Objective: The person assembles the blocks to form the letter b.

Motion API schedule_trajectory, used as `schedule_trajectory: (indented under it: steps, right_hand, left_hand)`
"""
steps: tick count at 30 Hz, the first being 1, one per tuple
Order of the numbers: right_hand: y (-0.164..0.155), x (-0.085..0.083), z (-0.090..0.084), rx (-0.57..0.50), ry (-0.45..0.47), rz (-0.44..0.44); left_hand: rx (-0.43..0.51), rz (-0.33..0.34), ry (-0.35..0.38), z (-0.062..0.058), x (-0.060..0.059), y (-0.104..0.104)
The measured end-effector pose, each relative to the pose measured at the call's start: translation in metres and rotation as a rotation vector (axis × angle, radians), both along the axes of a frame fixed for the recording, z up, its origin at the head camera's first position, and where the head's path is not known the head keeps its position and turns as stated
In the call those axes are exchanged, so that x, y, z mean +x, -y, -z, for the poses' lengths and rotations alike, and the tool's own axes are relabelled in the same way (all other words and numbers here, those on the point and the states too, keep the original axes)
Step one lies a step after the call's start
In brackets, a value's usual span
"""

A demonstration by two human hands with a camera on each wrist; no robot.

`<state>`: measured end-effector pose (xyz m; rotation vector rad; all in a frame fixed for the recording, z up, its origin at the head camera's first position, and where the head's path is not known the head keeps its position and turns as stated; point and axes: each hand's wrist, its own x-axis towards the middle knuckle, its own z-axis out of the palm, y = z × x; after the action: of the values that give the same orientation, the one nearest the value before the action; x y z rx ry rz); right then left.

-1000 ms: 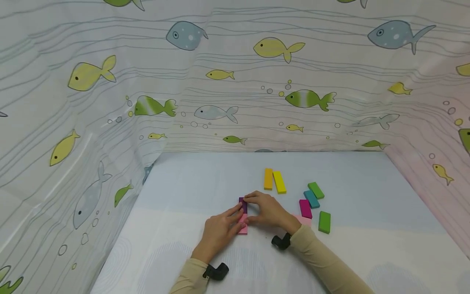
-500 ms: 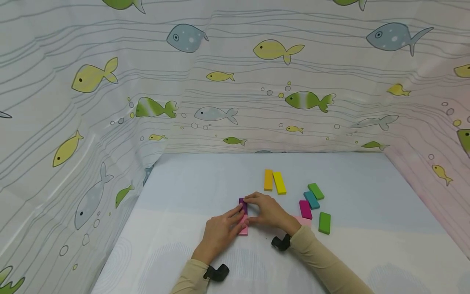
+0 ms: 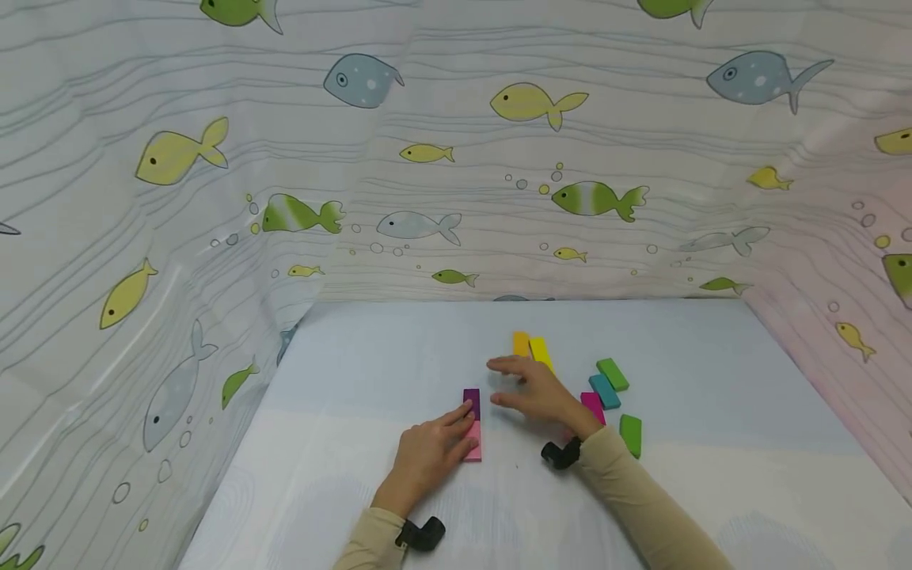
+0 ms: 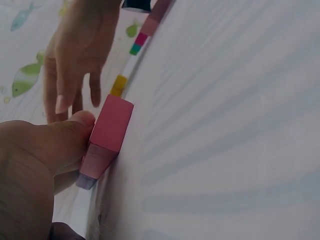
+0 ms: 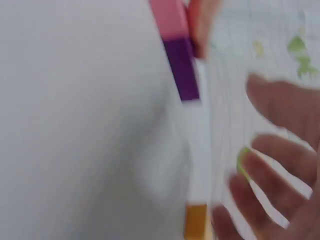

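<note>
A purple block and a pink block lie end to end in a line on the pale sheet. My left hand rests beside them with straight fingers touching the pink block's left side. In the left wrist view its thumb presses against the pink block, with the purple block below it. My right hand hovers open just right of the purple block, fingers spread and holding nothing. The right wrist view, blurred, shows the purple block and the spread fingers.
An orange block and a yellow block lie beyond the right hand. To its right lie a green block, a teal block, a magenta block and a second green block. Fish-print cloth walls three sides.
My right hand has let go of the purple block and lifted away up and to the right, fingers spreading. The left hand stays against the pink block.
</note>
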<state>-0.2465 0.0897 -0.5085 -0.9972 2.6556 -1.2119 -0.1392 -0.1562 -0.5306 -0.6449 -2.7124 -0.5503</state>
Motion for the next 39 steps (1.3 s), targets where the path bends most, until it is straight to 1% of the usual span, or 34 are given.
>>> schedule_trajectory:
  steps: [2, 4, 6, 8, 10, 13, 21, 24, 26, 29, 35, 39]
  right_hand:
    - [-0.009, -0.007, -0.001, -0.003, -0.074, 0.101]
    - [-0.018, -0.014, -0.001, 0.041, -0.132, 0.209]
    - [-0.025, -0.02, 0.002, 0.103, -0.144, 0.288]
    - [-0.031, -0.024, 0.007, 0.193, -0.118, 0.318]
    - [-0.035, -0.026, 0.011, 0.265, -0.074, 0.3]
    - [-0.038, -0.028, 0.013, 0.318, -0.026, 0.261]
    - [-0.037, -0.025, 0.007, 0.31, -0.073, 0.225]
    - [-0.035, -0.023, 0.005, 0.306, -0.054, 0.216]
    - [-0.033, -0.022, 0.005, 0.302, -0.028, 0.221]
    - [-0.029, -0.019, 0.005, 0.299, -0.013, 0.227]
    - [-0.019, -0.016, 0.004, 0.335, -0.063, 0.259]
    - [-0.011, -0.015, 0.005, 0.413, -0.121, 0.31]
  left_hand:
    - [0.003, 0.004, -0.003, -0.001, 0.0, -0.001]
    - [0.0, 0.003, -0.01, -0.001, 0.0, -0.001]
    - [-0.011, 0.0, -0.014, -0.001, 0.0, -0.001]
    - [-0.014, -0.001, -0.016, 0.0, 0.0, -0.001]
    - [-0.012, 0.001, -0.017, 0.001, 0.0, -0.001]
    - [-0.008, 0.004, -0.026, 0.001, 0.0, -0.001]
    - [-0.019, 0.002, -0.039, 0.002, -0.001, -0.001]
    - [-0.021, 0.001, -0.036, 0.001, 0.001, -0.001]
    - [-0.023, 0.001, -0.031, 0.002, 0.001, -0.001]
    - [-0.023, 0.002, -0.026, 0.002, 0.001, -0.002]
    - [-0.021, -0.001, -0.042, 0.002, 0.001, -0.001]
    - [-0.01, 0.006, -0.052, 0.002, 0.001, -0.001]
